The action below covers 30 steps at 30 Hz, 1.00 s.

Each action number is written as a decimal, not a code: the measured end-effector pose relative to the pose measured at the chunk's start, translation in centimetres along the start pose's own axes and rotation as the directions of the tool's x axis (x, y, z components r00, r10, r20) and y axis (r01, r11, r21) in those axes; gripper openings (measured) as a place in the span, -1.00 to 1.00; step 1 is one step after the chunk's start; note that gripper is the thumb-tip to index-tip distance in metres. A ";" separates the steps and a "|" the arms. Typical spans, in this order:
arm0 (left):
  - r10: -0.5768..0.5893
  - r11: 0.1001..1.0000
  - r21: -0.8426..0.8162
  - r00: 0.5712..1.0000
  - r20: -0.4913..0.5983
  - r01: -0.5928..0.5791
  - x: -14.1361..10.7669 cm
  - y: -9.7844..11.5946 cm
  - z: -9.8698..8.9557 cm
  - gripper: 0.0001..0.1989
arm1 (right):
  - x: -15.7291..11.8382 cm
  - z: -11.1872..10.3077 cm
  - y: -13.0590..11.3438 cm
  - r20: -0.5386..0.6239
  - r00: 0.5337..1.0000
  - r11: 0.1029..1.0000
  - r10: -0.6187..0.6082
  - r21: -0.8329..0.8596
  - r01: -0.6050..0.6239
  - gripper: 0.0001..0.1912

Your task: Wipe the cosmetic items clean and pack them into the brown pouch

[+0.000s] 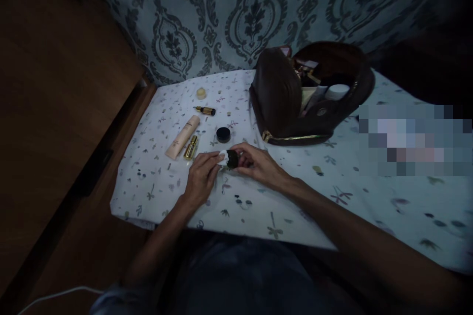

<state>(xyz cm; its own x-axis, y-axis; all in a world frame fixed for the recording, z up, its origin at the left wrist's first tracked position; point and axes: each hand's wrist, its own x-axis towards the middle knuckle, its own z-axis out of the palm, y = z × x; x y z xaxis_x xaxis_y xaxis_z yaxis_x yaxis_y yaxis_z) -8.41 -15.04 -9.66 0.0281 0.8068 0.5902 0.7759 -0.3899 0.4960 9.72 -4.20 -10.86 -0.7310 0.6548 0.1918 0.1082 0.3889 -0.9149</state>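
Observation:
Just above the front part of the patterned white cloth, my two hands meet. My right hand (254, 162) has its fingers closed round a small dark round container (232, 159). Pinched in my left hand (202, 172) is a small white wipe (223, 157), pressed against the container's near-left side. Just beyond my fingers sits a flat black round lid or pot (223, 134). Left of it lie a gold vial (191, 148), a peach squeeze tube (183, 137) and a black-and-gold slim applicator (205, 110). A small cream-coloured pot (201, 93) stands farther back.
An unzipped brown toiletry bag (281, 93) with several items inside stands at the back right. Behind the cloth-covered surface (148, 177) hangs a patterned curtain (254, 15). A wooden cabinet (55, 83) rises at the left. An area at the right is blurred out.

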 end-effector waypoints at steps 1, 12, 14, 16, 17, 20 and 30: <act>-0.003 1.000 0.002 1.000 -0.001 0.003 0.0 0.0 0.0 -0.75 | 0.0 0.0 0.0 -0.002 1.000 1.000 0.001 -0.001 -0.001 -0.56; 0.011 1.000 0.018 1.000 -0.013 -0.011 0.0 0.1 0.2 -0.74 | -0.2 0.1 0.0 -0.053 0.998 0.996 -0.014 -0.094 0.009 -0.56; 0.008 1.000 0.019 1.000 -0.014 -0.008 0.0 0.0 0.3 -0.73 | -0.2 0.0 0.1 -0.055 0.998 0.995 -0.025 -0.093 0.020 -0.52; 0.006 1.000 0.012 1.000 -0.010 -0.006 0.0 0.0 0.3 -0.73 | -0.1 0.0 0.3 -0.063 0.997 0.995 -0.049 -0.093 0.043 -0.46; 0.006 1.000 0.007 1.000 -0.008 -0.006 0.0 0.1 0.3 -0.73 | -0.1 0.0 0.4 -0.063 0.996 0.994 -0.059 -0.097 0.053 -0.43; 0.008 1.000 0.002 1.000 -0.005 -0.008 0.0 0.1 0.3 -0.73 | -0.1 0.1 0.5 -0.054 0.996 0.989 -0.071 -0.131 0.063 -0.36; 0.050 0.998 0.024 0.999 -0.003 -0.050 0.1 0.3 0.7 -0.72 | -0.2 -0.1 0.1 -0.070 0.990 0.956 -0.120 -0.277 0.097 -0.56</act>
<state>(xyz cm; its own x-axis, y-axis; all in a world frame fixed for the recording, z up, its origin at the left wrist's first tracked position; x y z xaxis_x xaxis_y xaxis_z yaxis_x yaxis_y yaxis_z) -7.79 -14.76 -9.88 0.0653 0.7846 0.6165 0.7881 -0.4195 0.4505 9.93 -4.16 -10.98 -0.6899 0.6469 0.3250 0.2192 0.6145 -0.7579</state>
